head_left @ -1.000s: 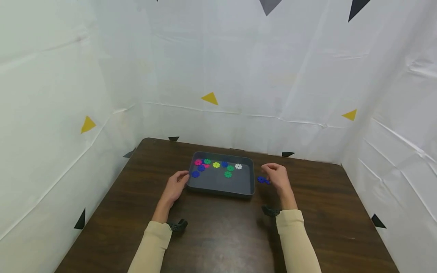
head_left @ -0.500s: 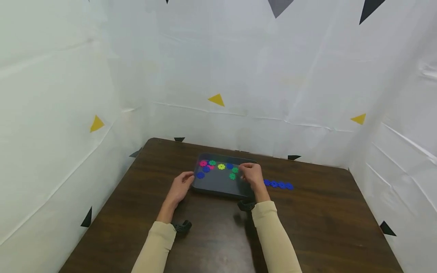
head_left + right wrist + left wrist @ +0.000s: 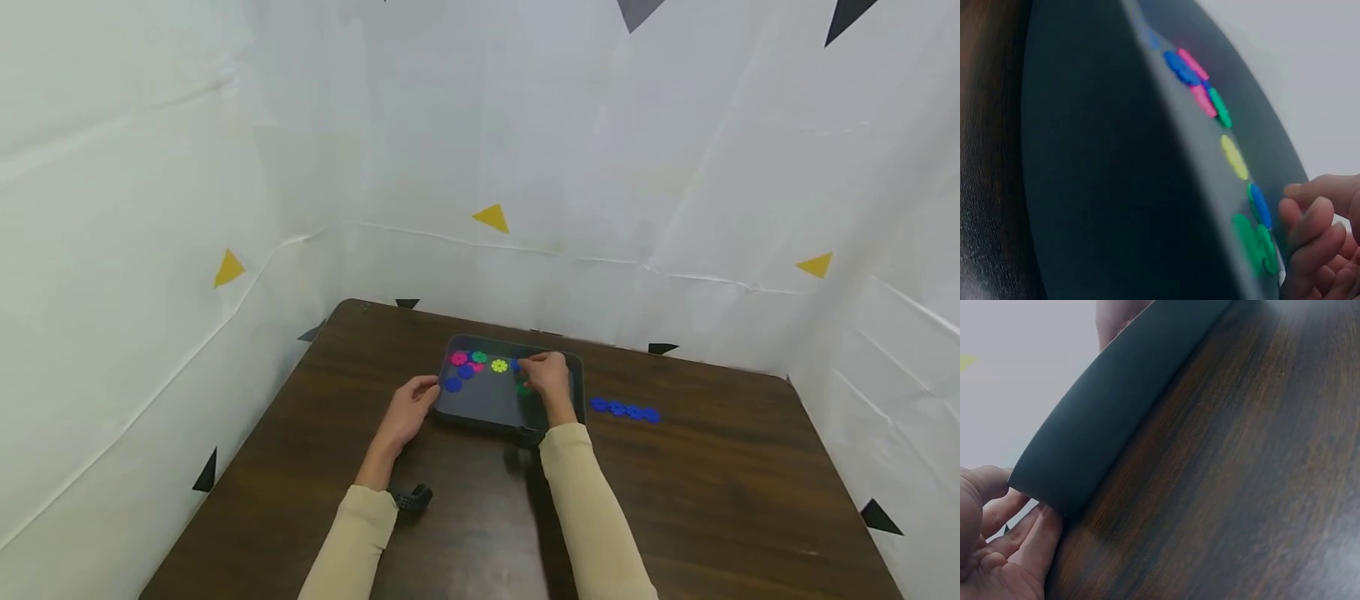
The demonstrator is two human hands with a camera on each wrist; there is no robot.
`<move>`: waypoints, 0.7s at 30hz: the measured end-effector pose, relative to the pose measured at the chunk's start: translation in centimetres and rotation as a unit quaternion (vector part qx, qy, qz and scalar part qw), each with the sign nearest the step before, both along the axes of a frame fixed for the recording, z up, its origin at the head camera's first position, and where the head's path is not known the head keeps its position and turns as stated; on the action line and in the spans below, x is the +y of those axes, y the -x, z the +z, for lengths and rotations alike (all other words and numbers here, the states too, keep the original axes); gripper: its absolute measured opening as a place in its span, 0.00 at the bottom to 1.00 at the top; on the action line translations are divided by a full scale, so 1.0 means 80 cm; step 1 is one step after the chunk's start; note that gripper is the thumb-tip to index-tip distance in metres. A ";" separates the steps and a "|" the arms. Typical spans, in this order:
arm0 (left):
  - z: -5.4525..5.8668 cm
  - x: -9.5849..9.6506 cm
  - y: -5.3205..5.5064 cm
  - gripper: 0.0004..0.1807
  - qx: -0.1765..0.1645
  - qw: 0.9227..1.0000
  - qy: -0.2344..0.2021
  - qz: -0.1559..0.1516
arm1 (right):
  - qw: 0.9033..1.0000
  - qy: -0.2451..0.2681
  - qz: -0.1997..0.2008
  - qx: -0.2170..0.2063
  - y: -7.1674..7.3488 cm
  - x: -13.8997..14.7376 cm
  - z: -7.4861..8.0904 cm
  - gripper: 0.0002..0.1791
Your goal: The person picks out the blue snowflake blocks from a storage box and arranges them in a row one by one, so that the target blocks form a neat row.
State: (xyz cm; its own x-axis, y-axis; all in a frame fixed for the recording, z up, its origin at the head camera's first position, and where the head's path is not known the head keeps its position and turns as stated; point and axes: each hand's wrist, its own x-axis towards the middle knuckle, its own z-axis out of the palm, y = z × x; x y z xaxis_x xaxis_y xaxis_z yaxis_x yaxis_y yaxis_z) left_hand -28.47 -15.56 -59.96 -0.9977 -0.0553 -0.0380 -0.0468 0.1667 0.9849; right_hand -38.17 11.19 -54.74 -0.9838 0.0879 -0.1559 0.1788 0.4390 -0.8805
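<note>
One blue piece (image 3: 515, 365), flower-shaped, lies inside the tray (image 3: 480, 423) toward its back right corner, and the right hand (image 3: 547, 379) is over it. From the right wrist we see those fingers bent but slightly apart, with nothing between them that we can make out; the blue piece is just beside the tips. Two green pieces (image 3: 1247, 240) lie near that hand. A yellow piece (image 3: 499, 366) sits near the tray's back edge; toward the back left corner we find a cluster of pink, green and blue pieces (image 3: 467, 372). At the tray's left edge, the left hand (image 3: 408, 410) touches the wall with its fingertips; we cannot tell whether it grips. Four blue pieces in a row (image 3: 634, 413) lie on the dark wooden surface (image 3: 712, 500), between tray and right edge. The tray itself is near the surface's back edge, beyond which hangs white sheeting (image 3: 600, 150).
</note>
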 end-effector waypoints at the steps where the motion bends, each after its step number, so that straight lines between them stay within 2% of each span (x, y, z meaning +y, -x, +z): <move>1: 0.000 0.001 0.000 0.24 0.002 1.000 0.000 0.001 | 1.000 -0.029 0.002 0.002 0.001 -0.001 -0.001 0.20; 4: 0.000 0.003 -0.002 0.25 0.004 1.000 0.001 0.000 | 0.995 -0.102 0.004 0.005 0.002 -0.003 -0.001 0.21; 8: 0.001 0.005 -0.004 0.25 0.001 1.000 -0.001 -0.006 | 0.989 -0.148 -0.014 -0.008 0.001 -0.006 0.001 0.21; 14: 0.000 0.007 -0.004 0.24 -0.003 1.000 0.005 -0.004 | 0.988 -0.153 -0.021 -0.031 0.000 -0.007 0.002 0.20; 21: 0.000 0.010 -0.005 0.24 -0.009 1.000 0.010 -0.002 | 0.990 -0.135 -0.028 -0.024 -0.005 -0.007 -0.002 0.18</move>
State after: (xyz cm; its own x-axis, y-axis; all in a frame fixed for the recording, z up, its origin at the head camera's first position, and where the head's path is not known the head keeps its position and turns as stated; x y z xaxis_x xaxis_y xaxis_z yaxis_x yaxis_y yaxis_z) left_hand -28.08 -14.78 -59.96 -0.9970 -0.0532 -0.0558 -0.0648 0.1871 0.9802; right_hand -37.79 10.66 -54.87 -0.9681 0.1879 -0.1657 0.2488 0.6455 -0.7221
